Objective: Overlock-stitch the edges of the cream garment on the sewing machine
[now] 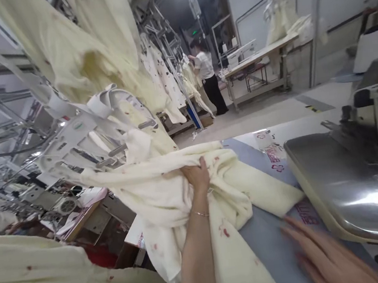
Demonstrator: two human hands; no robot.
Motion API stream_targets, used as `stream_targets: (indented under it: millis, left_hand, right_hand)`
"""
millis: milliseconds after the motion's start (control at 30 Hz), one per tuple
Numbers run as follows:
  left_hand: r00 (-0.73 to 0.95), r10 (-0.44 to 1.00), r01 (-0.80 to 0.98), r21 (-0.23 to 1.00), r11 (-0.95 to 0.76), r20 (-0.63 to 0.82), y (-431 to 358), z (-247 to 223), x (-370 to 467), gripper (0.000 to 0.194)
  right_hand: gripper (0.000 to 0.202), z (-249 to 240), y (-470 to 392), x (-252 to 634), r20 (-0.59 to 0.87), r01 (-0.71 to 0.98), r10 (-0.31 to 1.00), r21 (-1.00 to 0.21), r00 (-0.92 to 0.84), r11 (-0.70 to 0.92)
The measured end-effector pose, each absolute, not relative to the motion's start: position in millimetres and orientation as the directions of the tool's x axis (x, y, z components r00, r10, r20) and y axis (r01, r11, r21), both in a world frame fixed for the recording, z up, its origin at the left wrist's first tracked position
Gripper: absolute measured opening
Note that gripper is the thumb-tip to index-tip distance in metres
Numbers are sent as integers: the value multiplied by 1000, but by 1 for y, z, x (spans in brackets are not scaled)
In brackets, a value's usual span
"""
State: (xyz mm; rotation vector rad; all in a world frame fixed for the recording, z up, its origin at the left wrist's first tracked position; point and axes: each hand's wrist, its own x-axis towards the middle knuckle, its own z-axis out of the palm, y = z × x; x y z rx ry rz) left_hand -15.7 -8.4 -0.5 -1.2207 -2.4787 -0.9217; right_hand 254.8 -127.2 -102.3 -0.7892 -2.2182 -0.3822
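While left hand [197,175] grips cream fabric [168,196] (bunched), right hand [327,258] lies apart.

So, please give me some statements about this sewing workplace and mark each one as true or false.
1. The left hand grips the cream fabric. True.
2. The right hand holds scissors. False: it is open and holds nothing, low over the grey table.
3. The fabric has small red marks. True.
4. The metal plate of the sewing machine is covered by fabric. False: it lies bare and shiny.
5. A person stands in the background. True.
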Motion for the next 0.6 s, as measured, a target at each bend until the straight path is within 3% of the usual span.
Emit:
stream_targets:
  millis: [100, 167, 267, 333, 433, 500, 600]
  left_hand:
    - [-570, 719, 818, 359, 449, 399, -36, 14, -25, 42]
    - [-486, 802, 868, 297, 397, 348, -67, 23, -17, 39]
    - [-322, 894, 940, 220, 262, 311, -117, 21, 6, 22]
    - [-106, 958, 979, 199, 53, 267, -141, 7, 18, 28]
    - [108, 981, 944, 294, -151, 158, -152, -21, 21, 47]
    - [77, 988, 923, 364, -121, 133, -148, -33, 19, 51]
    - [-45, 981, 911, 411, -37, 189, -140, -35, 17, 43]
  right_hand:
    - [56, -87, -94, 225, 731, 742, 443, 128, -519, 658]
    - [44, -83, -71, 209, 727, 802, 498, 121, -472, 585]
    - [2, -77, -44, 194, 740, 861, 550, 77, -387, 502]
    - [18, -61, -36, 190, 773, 868, 535, 40, -341, 496]
    - [9, -7, -52, 192, 856, 822, 422, 4, -297, 570]
    - [27, 36, -81, 199, 914, 739, 282, 29, -293, 673]
    - [32, 71, -134, 215, 953, 567, 105, 80, -286, 820]
